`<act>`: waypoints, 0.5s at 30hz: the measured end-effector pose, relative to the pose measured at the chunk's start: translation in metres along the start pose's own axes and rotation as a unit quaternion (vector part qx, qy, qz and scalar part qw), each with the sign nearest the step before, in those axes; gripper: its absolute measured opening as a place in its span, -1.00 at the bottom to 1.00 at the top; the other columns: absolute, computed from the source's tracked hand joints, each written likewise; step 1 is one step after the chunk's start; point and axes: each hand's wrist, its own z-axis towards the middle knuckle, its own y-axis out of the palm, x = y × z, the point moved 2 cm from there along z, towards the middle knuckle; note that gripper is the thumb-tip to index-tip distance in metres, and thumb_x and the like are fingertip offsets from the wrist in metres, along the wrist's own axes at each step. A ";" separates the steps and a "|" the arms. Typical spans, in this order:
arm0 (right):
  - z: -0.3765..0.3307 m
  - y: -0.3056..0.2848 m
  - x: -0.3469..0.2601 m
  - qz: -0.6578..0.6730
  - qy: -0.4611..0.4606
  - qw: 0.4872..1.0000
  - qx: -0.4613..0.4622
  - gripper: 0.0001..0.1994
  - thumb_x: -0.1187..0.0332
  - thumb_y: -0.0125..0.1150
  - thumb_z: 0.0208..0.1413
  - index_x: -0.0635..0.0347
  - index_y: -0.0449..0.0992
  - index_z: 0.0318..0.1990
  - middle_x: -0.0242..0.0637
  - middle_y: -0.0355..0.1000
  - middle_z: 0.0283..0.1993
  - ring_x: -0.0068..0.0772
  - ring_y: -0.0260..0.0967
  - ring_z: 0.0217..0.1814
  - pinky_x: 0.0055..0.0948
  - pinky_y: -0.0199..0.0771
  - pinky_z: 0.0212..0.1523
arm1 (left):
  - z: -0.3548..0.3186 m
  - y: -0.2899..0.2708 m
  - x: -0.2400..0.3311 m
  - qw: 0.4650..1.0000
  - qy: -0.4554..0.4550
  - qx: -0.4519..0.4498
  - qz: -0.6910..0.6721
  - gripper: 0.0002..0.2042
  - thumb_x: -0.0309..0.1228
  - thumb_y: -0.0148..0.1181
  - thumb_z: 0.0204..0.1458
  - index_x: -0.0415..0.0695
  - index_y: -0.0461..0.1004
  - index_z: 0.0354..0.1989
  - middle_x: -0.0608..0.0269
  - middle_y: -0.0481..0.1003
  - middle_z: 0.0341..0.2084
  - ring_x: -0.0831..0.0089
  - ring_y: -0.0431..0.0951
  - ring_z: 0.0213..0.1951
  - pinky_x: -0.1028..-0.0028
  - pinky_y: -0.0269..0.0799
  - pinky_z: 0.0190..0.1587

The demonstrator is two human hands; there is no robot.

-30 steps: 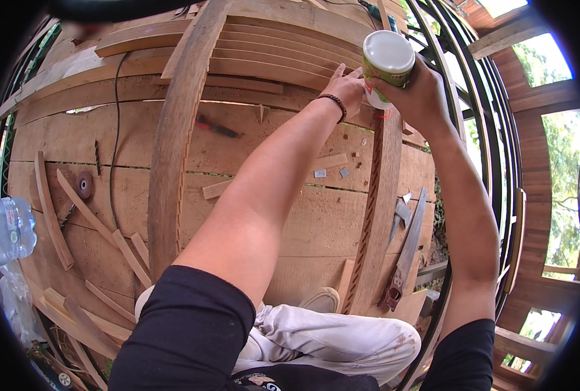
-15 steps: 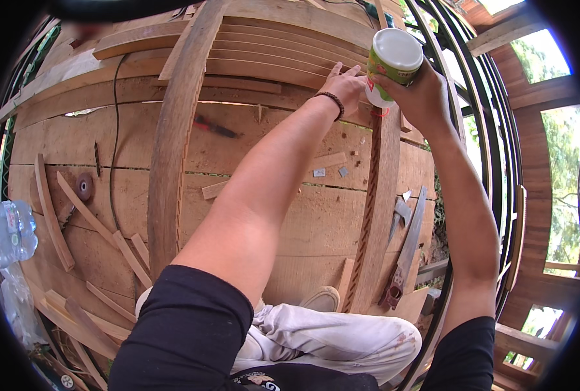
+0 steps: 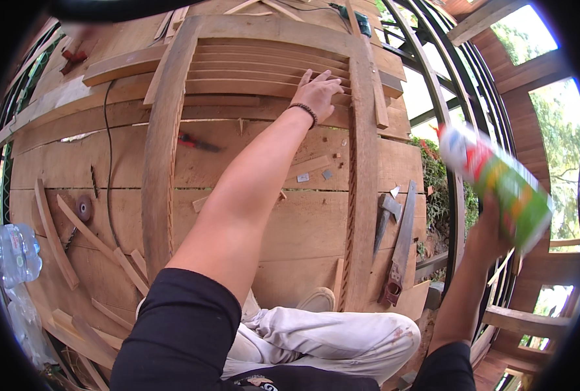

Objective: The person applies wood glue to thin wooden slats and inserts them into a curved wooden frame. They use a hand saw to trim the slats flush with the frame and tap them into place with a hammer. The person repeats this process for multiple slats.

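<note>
Now 1 bottle (image 3: pixel 502 186) in right hand (image 3: pixel 489 238) grip; left hand (image 3: pixel 317 94) spread on slats (image 3: pixel 251 68).

Left hand (image 3: pixel 317 93): reaching forward, arm extended, fingers spread flat, palm pressing down. Right hand (image 3: pixel 492 231): raised at the side, fingers gripping closed.

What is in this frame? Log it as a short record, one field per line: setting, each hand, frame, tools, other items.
setting: wooden plank floor seen from above, person seated
left hand: left hand flat on the slats of the louvered wooden frame, wearing a dark bracelet
right hand: right hand holds a blurred green and white bottle out to the right
tools: hammer and handsaw right of the frame
other items: plastic water bottle at left; loose wood strips; black cable
</note>
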 end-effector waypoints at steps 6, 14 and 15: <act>-0.118 -0.115 0.036 0.090 0.018 0.996 -0.008 -0.32 0.40 0.40 0.14 0.36 0.20 0.35 0.01 0.35 0.33 -0.08 0.36 0.32 -0.10 0.41 0.31 | 0.002 0.016 0.005 0.995 -0.001 0.103 0.016 -0.69 -0.50 0.34 -0.02 0.02 0.54 -0.06 0.39 0.46 0.29 0.33 0.22 0.46 0.00 -0.14 0.55; -0.143 -0.100 0.040 0.163 0.047 0.986 0.002 -0.16 0.21 0.42 0.17 0.38 0.01 0.43 0.21 0.25 0.38 0.12 0.31 0.36 0.05 0.46 0.29 | -0.004 0.020 0.010 0.992 0.013 0.121 0.032 -0.69 -0.52 0.36 -0.04 -0.01 0.54 -0.08 0.32 0.49 0.25 0.33 0.27 0.43 -0.04 -0.11 0.53; -0.141 -0.099 0.040 0.156 0.052 0.986 0.007 -0.13 0.16 0.45 0.16 0.38 0.01 0.42 0.20 0.26 0.36 0.10 0.33 0.34 0.03 0.49 0.27 | -0.009 0.022 0.010 0.991 0.029 0.125 0.041 -0.69 -0.53 0.36 -0.04 -0.02 0.54 -0.09 0.31 0.49 0.26 0.33 0.27 0.43 -0.04 -0.10 0.53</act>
